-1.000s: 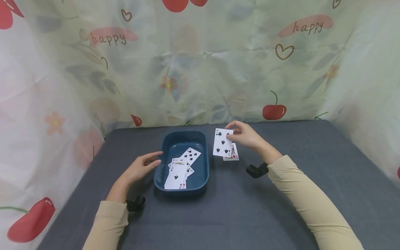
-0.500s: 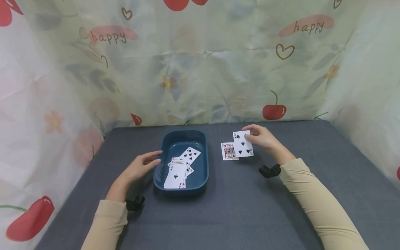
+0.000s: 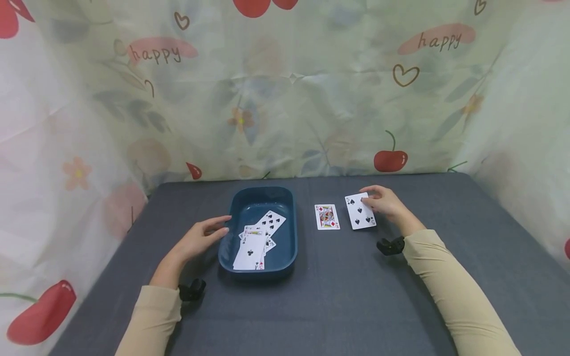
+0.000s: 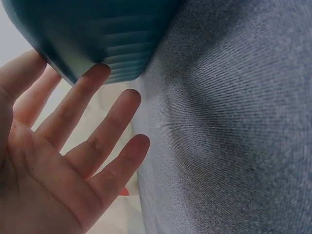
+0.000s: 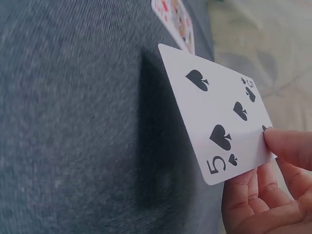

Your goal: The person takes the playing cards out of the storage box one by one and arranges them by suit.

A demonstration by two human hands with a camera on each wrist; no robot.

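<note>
My right hand [image 3: 388, 203] pinches the five of spades [image 3: 359, 211] by its right edge, thumb on the face and fingers behind. In the right wrist view the five of spades [image 5: 219, 117] is tilted, close over the cloth, with its shadow beside it. A face card with red diamonds [image 3: 327, 217] lies face up just left of it. At the blue tray [image 3: 291, 247], my left hand [image 3: 202, 240] has its fingertips at the left rim. The left wrist view shows the fingers of this hand [image 4: 63, 146] spread and fairly straight beside the tray's outer wall [image 4: 97, 29].
Several playing cards [image 3: 251, 249] lie overlapped inside the tray, a three of clubs or similar club card on top. A dark grey cloth [image 3: 320, 306] covers the table. Behind it hangs a patterned curtain [image 3: 285, 109], which also closes off both sides.
My right hand has carried the five of spades rightward and lowered it, uncovering the face card with red diamonds. The left hand stays at the tray's rim.
</note>
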